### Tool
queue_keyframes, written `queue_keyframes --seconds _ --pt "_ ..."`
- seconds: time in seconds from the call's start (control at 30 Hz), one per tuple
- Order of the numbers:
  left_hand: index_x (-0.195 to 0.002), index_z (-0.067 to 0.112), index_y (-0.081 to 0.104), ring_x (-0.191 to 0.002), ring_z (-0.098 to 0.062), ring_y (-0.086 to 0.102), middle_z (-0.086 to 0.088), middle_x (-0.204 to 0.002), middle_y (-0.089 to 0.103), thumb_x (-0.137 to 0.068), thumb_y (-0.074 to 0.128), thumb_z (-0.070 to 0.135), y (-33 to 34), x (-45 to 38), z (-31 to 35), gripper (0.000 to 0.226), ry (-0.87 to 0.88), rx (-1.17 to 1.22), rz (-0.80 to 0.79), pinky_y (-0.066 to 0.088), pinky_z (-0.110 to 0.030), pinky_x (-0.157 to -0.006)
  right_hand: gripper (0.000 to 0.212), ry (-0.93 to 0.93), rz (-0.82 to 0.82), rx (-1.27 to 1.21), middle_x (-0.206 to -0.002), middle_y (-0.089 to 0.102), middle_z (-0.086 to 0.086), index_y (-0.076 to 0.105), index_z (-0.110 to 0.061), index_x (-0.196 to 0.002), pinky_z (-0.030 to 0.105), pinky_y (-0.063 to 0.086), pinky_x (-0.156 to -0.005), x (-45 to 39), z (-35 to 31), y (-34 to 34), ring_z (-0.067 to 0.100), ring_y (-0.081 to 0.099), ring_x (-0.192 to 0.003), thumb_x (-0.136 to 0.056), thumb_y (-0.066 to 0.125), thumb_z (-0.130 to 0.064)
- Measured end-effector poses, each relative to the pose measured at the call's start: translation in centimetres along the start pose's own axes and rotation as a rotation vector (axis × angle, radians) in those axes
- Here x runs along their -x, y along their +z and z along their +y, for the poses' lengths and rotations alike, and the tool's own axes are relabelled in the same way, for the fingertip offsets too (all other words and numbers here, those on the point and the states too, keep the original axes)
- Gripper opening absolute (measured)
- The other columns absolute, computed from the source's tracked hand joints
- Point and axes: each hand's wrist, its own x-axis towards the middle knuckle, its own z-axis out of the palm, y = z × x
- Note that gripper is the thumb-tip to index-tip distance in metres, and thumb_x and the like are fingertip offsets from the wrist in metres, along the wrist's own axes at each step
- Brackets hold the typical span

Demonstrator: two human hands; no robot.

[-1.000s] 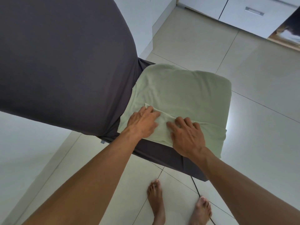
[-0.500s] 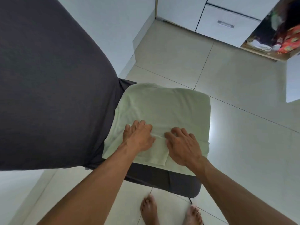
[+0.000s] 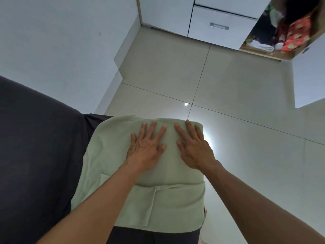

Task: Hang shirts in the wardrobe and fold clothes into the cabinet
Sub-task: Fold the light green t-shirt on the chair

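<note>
Both hands lie flat and side by side on the pale green garment (image 3: 109, 155), fingers straight and spread, gripping nothing: our left hand (image 3: 146, 147) presses just left of the middle and our right hand (image 3: 193, 147) just right of it, fingertips near the far fold. Reading from the left, the dark grey chair cover (image 3: 38, 155) rises beside the cloth, the garment sits partly folded on the chair seat with its near edge hanging toward us and a narrower folded flap (image 3: 140, 205) lying across that near part, and beyond the right edge the tiled floor (image 3: 246, 138) gleams under a ceiling-light reflection. At far upper right the cabinet (image 3: 219, 27) stands closed at its drawer, with an open compartment (image 3: 281, 37) showing clothes already stowed. We judge the step in hand to be smoothing the fold before the next one. To do it well, we should sweep the palms outward from the centre toward both edges, keep pressure even so the soft cloth does not creep off the seat, square the far corners, then tuck the hanging near portion up before carrying the bundle to the cabinet.
</note>
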Motion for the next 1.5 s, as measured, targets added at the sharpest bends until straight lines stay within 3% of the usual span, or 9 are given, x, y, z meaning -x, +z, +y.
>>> queue_keyframes --seconds 0.17,0.27,0.37,0.57,0.83,1.03,1.23,1.4,1.5 --pt "-0.157 0.037 0.003 -0.154 -0.020 0.003 0.004 -0.167 0.008 -0.095 0.030 0.068 -2.8 -6.4 2.0 0.075 -0.138 0.018 -0.062 -0.002 -0.062 -0.119 0.071 0.073 -0.115 -0.257 -0.155 0.034 0.000 0.023 -0.039 -0.154 0.046 0.037 -0.110 -6.0 2.7 -4.2 0.023 0.026 -0.146 -0.093 0.056 -0.056" --pt "-0.138 0.035 0.045 -0.141 -0.021 0.037 0.004 -0.147 0.047 -0.089 0.042 0.072 -4.7 -10.2 2.8 0.062 -0.202 0.125 -0.167 0.011 -0.060 -0.118 0.059 0.094 -0.314 -0.396 -0.119 0.062 -0.003 0.061 -0.032 -0.126 0.029 0.048 -0.081 -9.0 4.7 -7.0 0.017 0.059 -0.107 -0.076 0.078 -0.059" --pt "-0.088 0.030 0.061 -0.101 -0.016 0.058 0.010 -0.105 0.061 -0.090 0.059 0.057 -6.2 -12.0 3.5 0.027 -0.101 0.249 -0.231 0.043 -0.038 -0.093 0.033 -0.013 -0.385 -0.441 -0.080 0.062 -0.007 0.068 -0.019 -0.085 0.022 0.042 -0.062 -10.7 5.8 -8.2 0.010 0.056 -0.073 -0.075 0.084 -0.047" --pt "-0.071 0.022 0.051 -0.063 -0.014 0.046 0.008 -0.069 0.052 -0.090 0.066 0.047 -8.3 -12.2 5.6 0.034 0.029 0.262 -0.280 0.036 -0.027 -0.060 0.035 -0.114 -0.439 -0.444 -0.065 0.052 -0.010 0.059 -0.020 -0.076 0.021 0.036 -0.057 -10.7 7.3 -9.2 0.009 0.045 -0.059 -0.081 0.078 -0.050" --pt "-0.096 0.024 0.057 -0.081 -0.015 0.057 0.007 -0.089 0.061 -0.076 0.074 0.063 -9.8 -11.2 7.3 0.046 -0.023 -0.041 -0.503 0.046 -0.032 -0.072 0.024 -0.190 -0.579 -0.124 -0.079 0.052 -0.010 0.057 -0.020 -0.089 0.027 0.037 -0.058 -9.8 9.4 -10.9 0.012 0.049 -0.072 -0.082 0.078 -0.031" --pt "-0.109 0.040 0.059 -0.115 -0.015 0.041 0.008 -0.119 0.047 -0.080 0.066 0.067 -9.8 -11.1 8.7 0.040 0.048 -0.050 -0.469 0.042 -0.041 -0.099 0.020 -0.135 -0.487 -0.360 -0.070 0.054 -0.007 0.062 -0.024 -0.075 0.025 0.038 -0.060 -9.5 10.1 -11.3 0.011 0.049 -0.065 -0.078 0.081 -0.028" --pt "-0.069 0.024 0.054 -0.075 -0.019 0.055 0.004 -0.080 0.058 -0.082 0.073 0.040 -9.9 -11.4 9.8 0.028 0.073 0.058 -0.432 0.042 -0.031 -0.066 0.034 -0.110 -0.477 -0.296 -0.064 0.048 -0.008 0.052 -0.021 -0.067 0.028 0.035 -0.058 -9.3 10.5 -11.3 0.013 0.044 -0.061 -0.074 0.084 -0.029" --pt "-0.129 0.034 0.056 -0.113 -0.021 0.056 0.004 -0.127 0.062 -0.080 0.066 0.058 -11.5 -11.1 7.3 0.056 0.016 -0.365 -0.303 0.036 -0.038 -0.097 0.032 -0.157 -0.445 -0.060 -0.070 0.052 -0.003 0.052 -0.022 -0.070 0.029 0.037 -0.056 -9.1 11.4 -11.6 0.017 0.049 -0.067 -0.077 0.081 -0.033" --pt "-0.134 0.034 0.055 -0.117 -0.020 0.054 0.003 -0.129 0.062 -0.081 0.066 0.058 -12.5 -10.9 6.8 0.060 0.001 -0.458 -0.248 0.030 -0.037 -0.105 0.031 -0.110 -0.385 -0.119 -0.066 0.051 -0.002 0.052 -0.019 -0.069 0.029 0.038 -0.056 -9.0 11.9 -11.2 0.018 0.048 -0.064 -0.074 0.081 -0.029"
